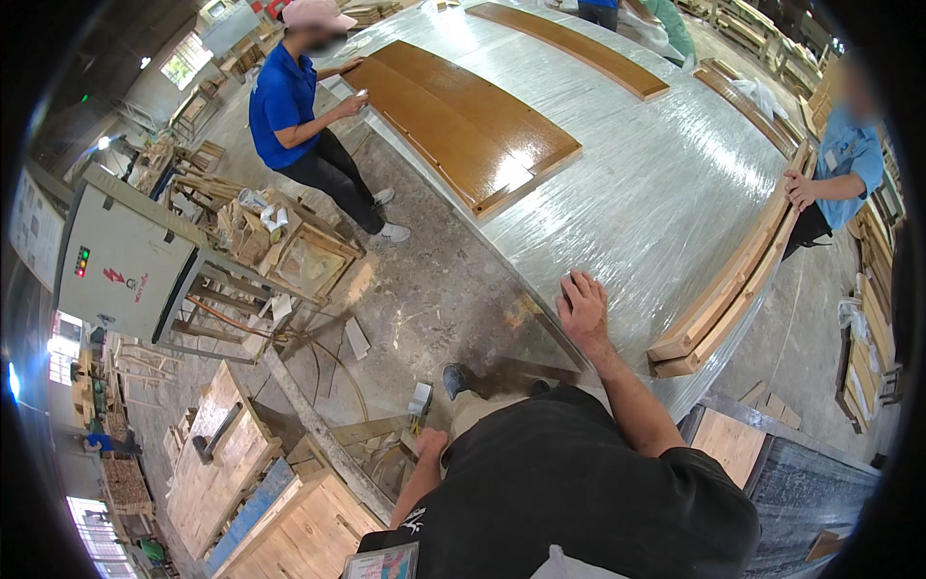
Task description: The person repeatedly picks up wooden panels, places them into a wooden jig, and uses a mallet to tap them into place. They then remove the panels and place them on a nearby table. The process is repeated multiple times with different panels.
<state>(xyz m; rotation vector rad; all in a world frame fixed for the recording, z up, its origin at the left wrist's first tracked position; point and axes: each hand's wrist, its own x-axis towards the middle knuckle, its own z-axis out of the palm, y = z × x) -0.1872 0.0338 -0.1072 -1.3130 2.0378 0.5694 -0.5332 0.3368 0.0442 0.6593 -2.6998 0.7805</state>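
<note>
Shirt first: my black one fills the bottom of the view, with both arms reaching out of it. My left hand (pixel 430 446) hangs low beside my leg, above the wooden crates (pixel 289 502) on the floor; its fingers look curled, and I cannot tell whether they grip anything. My right hand (pixel 585 307) lies palm down on the near edge of the bench (pixel 637 193), fingers released and spread flat on the clear plastic wrap that covers the top, grasping nothing.

Just beyond that hand, toward the right end of the bench, a stack of pale wooden rails (pixel 733 289) runs along the rim, curving away with the lens. At its far end a person in a light blue shirt (pixel 847 159) has a hand resting on the same stack.

Off the bench's left side, the concrete floor is littered with offcuts and a heap of wooden frames (pixel 289 246), and a grey cabinet (pixel 121 261) with small lamps (a control box, by the look of it) stands beyond them.

Further along the bench, in its middle, lie wide brown lacquered panels (pixel 463 121) side by side. A person in a blue shirt (pixel 285 101) and a pink cap stands at the left edge there, one hand on the panels. At the far end another long brown board (pixel 569 43) lies across the wrap.
</note>
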